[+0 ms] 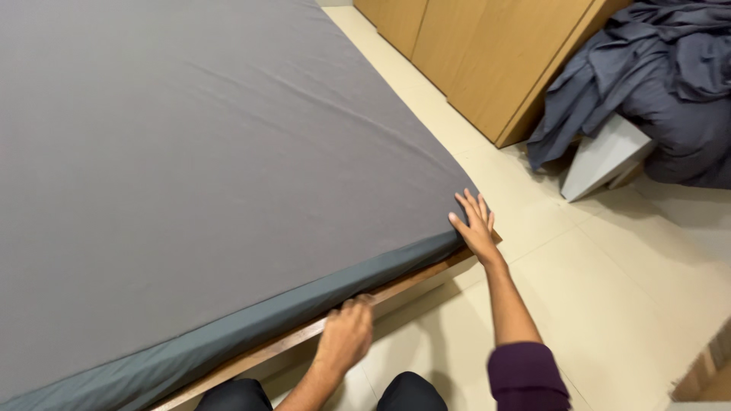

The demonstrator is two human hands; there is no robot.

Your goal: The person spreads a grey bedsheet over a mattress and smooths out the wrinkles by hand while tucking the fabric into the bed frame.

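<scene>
A grey fitted sheet (198, 152) covers a mattress that fills the left of the head view. The mattress rests on a wooden bed frame (411, 279). My right hand (476, 226) lies flat with fingers spread on the near right corner of the mattress. My left hand (346, 332) is at the lower side edge of the mattress, its fingers curled under the sheet's edge where it meets the frame. What the left fingers grip is hidden.
Cream floor tiles (609, 289) run along the right of the bed. A wooden wardrobe (480, 53) stands at the back. A heap of dark grey bedding (662, 68) lies over a white object (609, 156) at the far right. My dark-clothed knees (411, 392) show at the bottom.
</scene>
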